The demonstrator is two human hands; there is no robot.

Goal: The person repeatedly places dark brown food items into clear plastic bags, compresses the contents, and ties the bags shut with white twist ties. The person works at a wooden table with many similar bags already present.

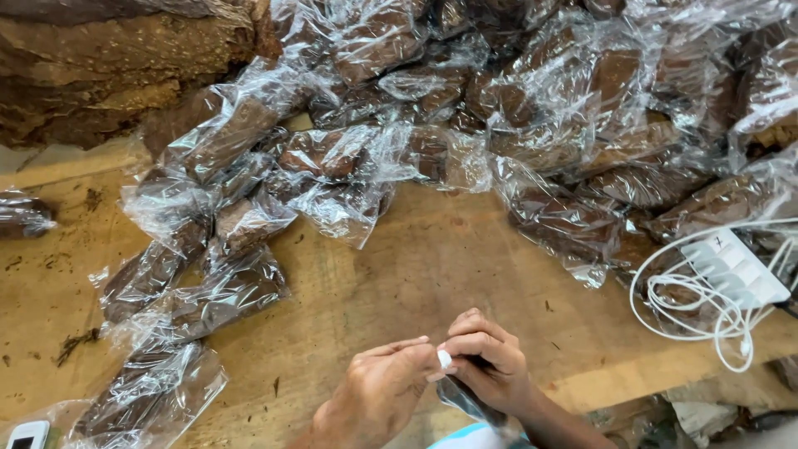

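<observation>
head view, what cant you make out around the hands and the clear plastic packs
- Small white piece, head view: pinched between left hand and right hand; too small to identify.
- Dark plastic-wrapped bundle: mostly hidden by the right hand.
- Brown contents of the clear plastic packs: blurred by wrinkled film glare.
- White phone-like object: cut off by the bottom edge.

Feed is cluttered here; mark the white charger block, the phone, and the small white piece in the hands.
white charger block (738,268), head view, its flat top.
phone (27,435), head view, white upper edge.
small white piece (445,359), head view, middle, between fingertips.

Two hands (440,378), one white power strip (740,268), dozens of bagged brown blocks (332,154).
</observation>
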